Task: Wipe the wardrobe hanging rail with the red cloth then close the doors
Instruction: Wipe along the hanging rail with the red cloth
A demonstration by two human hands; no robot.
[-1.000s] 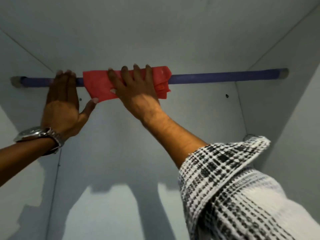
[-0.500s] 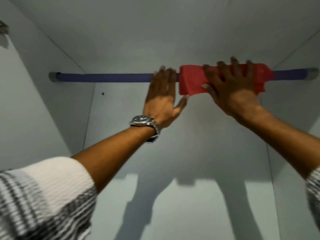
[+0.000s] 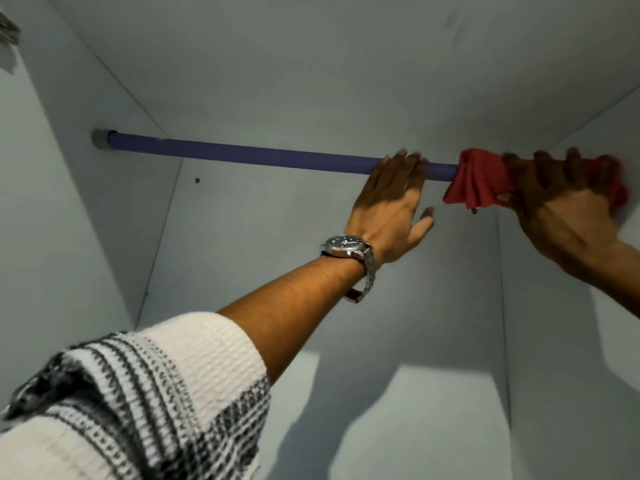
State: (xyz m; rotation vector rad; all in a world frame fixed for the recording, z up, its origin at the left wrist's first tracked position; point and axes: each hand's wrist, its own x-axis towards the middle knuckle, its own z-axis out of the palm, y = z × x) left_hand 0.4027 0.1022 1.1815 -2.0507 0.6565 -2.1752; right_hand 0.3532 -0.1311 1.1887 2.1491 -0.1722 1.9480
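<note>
A purple hanging rail (image 3: 242, 155) runs across the top of a white wardrobe, from a grey socket on the left wall to the right wall. The red cloth (image 3: 478, 181) is bunched around the rail's right end. My right hand (image 3: 561, 202) is wrapped over the cloth and rail, fingers curled on top. My left hand (image 3: 391, 202), with a steel watch at the wrist, rests its fingers over the bare rail just left of the cloth, thumb spread away below. The rail's right end is hidden by cloth and hand. No doors are in view.
White wardrobe walls close in on the left (image 3: 52, 220) and right (image 3: 568, 341), with the ceiling panel (image 3: 346, 64) just above the rail and the back panel (image 3: 259, 254) behind. A small dark hole (image 3: 197, 180) marks the back panel. My knitted sleeve (image 3: 138, 403) fills the lower left.
Both hands and the red cloth have slid rightward along the rail, from its left part to its right end. The cloth is now more bunched.
</note>
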